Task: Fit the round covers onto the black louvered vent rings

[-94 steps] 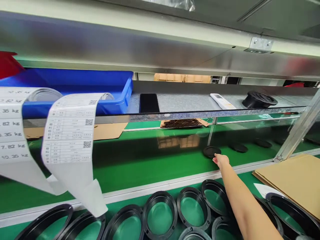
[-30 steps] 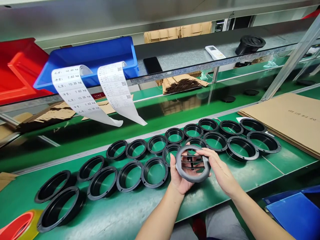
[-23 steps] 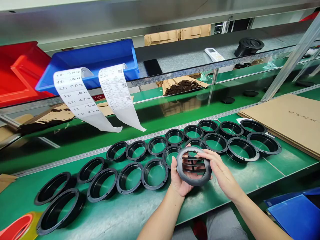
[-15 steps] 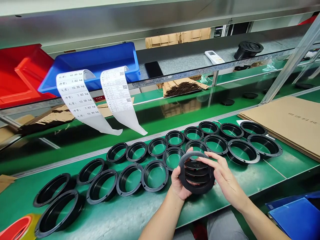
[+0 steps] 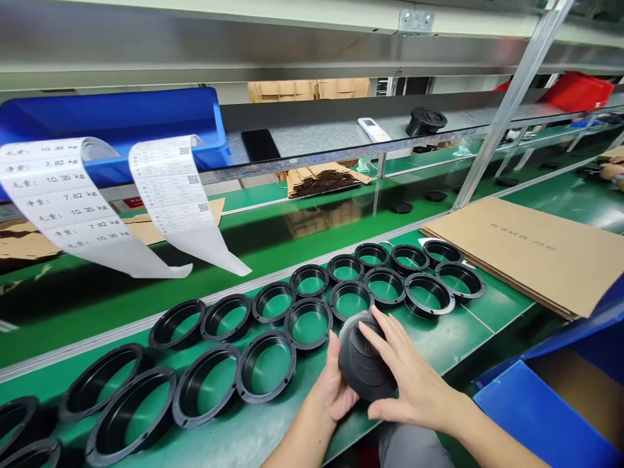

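A round black air vent (image 5: 366, 364) is held up over the green bench, its slatted face now looking closed and smooth. My left hand (image 5: 332, 393) grips it from the left, thumb up along its side. On the other side, my right hand (image 5: 414, 380) has its fingertips on the vent's upper face and its thumb near the lower right edge. Several black flanged rings (image 5: 266, 395) lie in two rows on the green bench (image 5: 273, 439), beside and behind my hands.
Two printed label strips (image 5: 185, 195) hang by a blue bin (image 5: 146, 110) on the shelf. A phone (image 5: 260, 145), a white remote (image 5: 374, 130) and another round black vent (image 5: 426, 121) lie there too. Flat cardboard (image 5: 531, 247) is at right, above a blue box (image 5: 546, 409).
The view has swung to the right. The vent has tilted and its slats, open before with gaps between them, now appear closed. My right hand has moved further over its face.
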The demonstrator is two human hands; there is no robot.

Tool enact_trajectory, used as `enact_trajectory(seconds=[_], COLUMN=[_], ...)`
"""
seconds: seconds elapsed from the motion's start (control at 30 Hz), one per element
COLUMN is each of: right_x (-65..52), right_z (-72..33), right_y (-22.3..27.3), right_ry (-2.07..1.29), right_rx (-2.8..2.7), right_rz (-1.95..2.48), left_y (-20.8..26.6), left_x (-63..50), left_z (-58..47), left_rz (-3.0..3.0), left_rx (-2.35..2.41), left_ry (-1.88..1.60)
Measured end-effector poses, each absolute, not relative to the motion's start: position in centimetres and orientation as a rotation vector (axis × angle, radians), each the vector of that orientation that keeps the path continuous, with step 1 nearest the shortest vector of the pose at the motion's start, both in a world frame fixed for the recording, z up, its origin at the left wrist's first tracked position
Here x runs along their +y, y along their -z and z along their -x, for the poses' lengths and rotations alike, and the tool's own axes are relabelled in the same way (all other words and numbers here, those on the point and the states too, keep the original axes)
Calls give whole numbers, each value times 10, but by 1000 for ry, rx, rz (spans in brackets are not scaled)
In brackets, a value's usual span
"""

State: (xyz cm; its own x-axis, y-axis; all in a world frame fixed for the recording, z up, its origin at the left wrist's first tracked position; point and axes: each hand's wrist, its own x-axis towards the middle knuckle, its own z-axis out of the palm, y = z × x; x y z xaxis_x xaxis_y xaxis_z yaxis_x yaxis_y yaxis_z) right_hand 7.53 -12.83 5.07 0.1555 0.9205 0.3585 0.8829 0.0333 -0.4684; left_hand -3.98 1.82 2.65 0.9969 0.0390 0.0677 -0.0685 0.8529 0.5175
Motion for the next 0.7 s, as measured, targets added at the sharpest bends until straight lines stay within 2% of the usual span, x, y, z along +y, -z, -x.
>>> enact_trajectory(seconds=[0.17,0.3,0.4,0.57,0.7], right_x=[-133,-133,-129,-123,-116], right_z=[-84,-116,-135,-135,-128], right_y=[-56,-52,-47,-38,-33], right_ry=[-241,-99,-19,-54,-35], right_rx=[-1586,-1382,-1328,-1415,-1507], right_rz=[1867,1902,1927,2008,2095], left_y=[-21,-18,-13,-17,-30], left_x=[14,22,23,7,7], left_z=[34,27,26,32,37], left_rz=[-828,-1596,-2063,-2263,-2111], left_rx=[132,482,579,570,640], left_ry=[-97,-449,-533,-559,-777])
